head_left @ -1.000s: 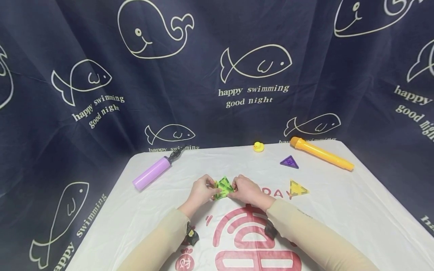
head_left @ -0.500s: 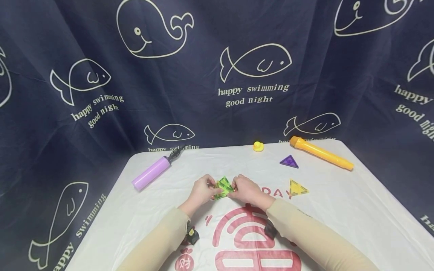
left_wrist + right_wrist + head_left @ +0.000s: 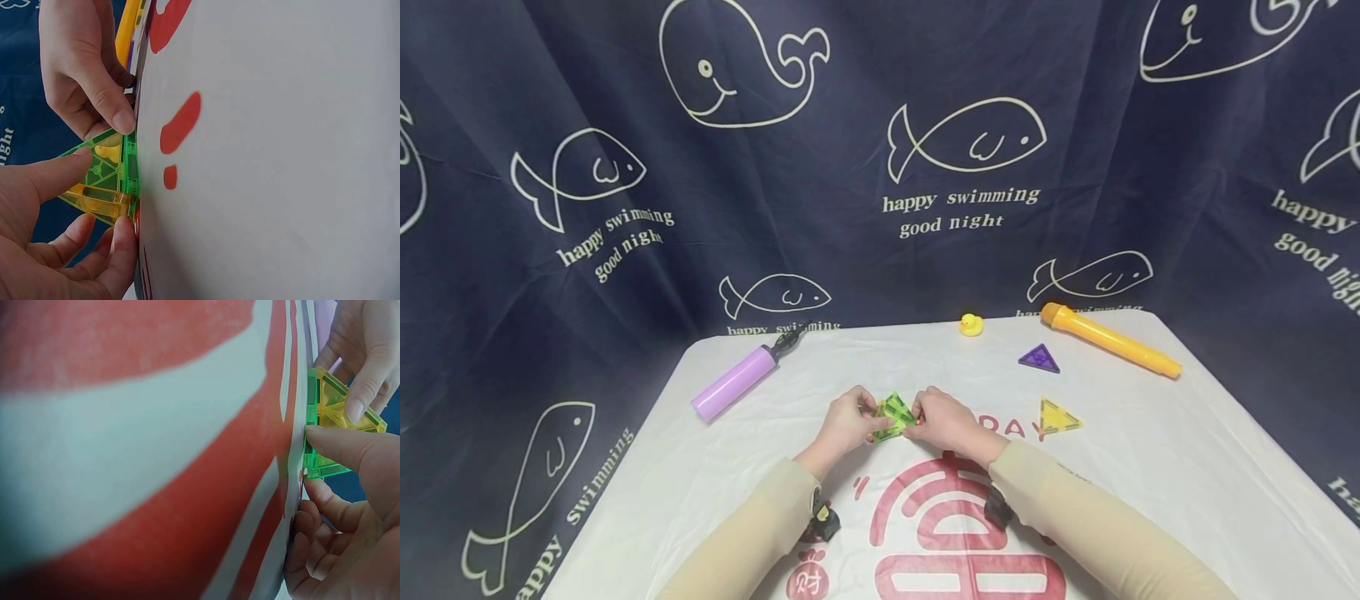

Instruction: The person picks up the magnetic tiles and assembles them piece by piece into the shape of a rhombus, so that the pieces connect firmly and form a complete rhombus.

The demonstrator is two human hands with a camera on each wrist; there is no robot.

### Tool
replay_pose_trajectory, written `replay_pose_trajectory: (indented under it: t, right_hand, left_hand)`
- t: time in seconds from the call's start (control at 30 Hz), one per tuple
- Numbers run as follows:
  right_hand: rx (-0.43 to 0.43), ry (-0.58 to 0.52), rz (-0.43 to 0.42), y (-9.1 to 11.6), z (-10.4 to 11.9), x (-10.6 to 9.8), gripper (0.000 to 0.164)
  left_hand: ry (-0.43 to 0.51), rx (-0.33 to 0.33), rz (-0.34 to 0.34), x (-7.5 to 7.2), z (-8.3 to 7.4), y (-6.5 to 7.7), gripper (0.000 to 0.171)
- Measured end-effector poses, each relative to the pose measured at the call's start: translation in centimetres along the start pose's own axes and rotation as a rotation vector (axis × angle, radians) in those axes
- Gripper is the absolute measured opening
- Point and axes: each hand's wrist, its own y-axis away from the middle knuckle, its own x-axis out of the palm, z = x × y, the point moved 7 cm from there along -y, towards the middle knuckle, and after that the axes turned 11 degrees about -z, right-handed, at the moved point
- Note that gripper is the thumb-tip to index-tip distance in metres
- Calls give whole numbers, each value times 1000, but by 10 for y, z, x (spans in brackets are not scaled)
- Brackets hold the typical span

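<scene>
"What lies around the person's hands on the table [image 3: 715, 500]?"

"A lilac pump [image 3: 736, 383] with a black end lies off to the left. To the right are a loose yellow triangle [image 3: 1060, 416], a purple triangle [image 3: 1040, 358] beyond it, and an orange stick [image 3: 1112, 342] slanting behind both. A yellow duck [image 3: 971, 326] sits at the far edge, in front of a dark blue curtain [image 3: 850, 225] printed with fish and whales."

"And the piece being handled?"

"The green and yellow tile piece [image 3: 896, 412] is between the two hands, near the middle of the table. Whether its whole base rests there is hard to tell."

"What gets in the way of seeing it?"

"The hands themselves. From the head view, the left hand [image 3: 847, 421] covers its left side and the right hand [image 3: 947, 417] its right corner. The yellow triangle is the nearest loose thing, well apart from the right hand."

"How are the fingers set?"

"The left thumb and fingers pinch the piece from opposite sides. The right thumb and forefinger pinch its green edge, the other right fingers curled."

"Do the wrist views add anything?"

"The right one shows the left thumb against a yellow panel [image 3: 333, 403], where the head view gives mostly green. The left one shows a green triangular panel [image 3: 111, 170] with a yellow shape visible through it."
</scene>
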Motion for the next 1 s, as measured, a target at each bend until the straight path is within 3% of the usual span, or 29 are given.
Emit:
replay_pose_trajectory:
  t: [0.3, 0.43, 0.53, 0.7, 0.87, 1.0]
  right_hand:
    - [3, -9, 4, 1, 1, -1, 30]
    - [9, -10, 7, 1, 1, -1, 30]
    - [5, -7, 9, 1, 1, -1, 29]
    - [-12, -20, 20, 3, 0, -6, 28]
    - [-36, -42, 37, 6, -5, -14, 25]
    - [-62, -68, 45, 10, -12, -23, 26]
  left_hand:
    - [-9, 13, 4, 0, -1, -1, 35]
    - [-15, 7, 36, 1, 3, -3, 42]
    - [-63, 31, 101, 1, 1, -5, 56]
    - [-152, 158, 223, -3, -11, -8, 78]
    - [-92, 287, 348, -2, -16, -9, 89]
    - [-45, 343, 446, 2, -16, -7, 83]
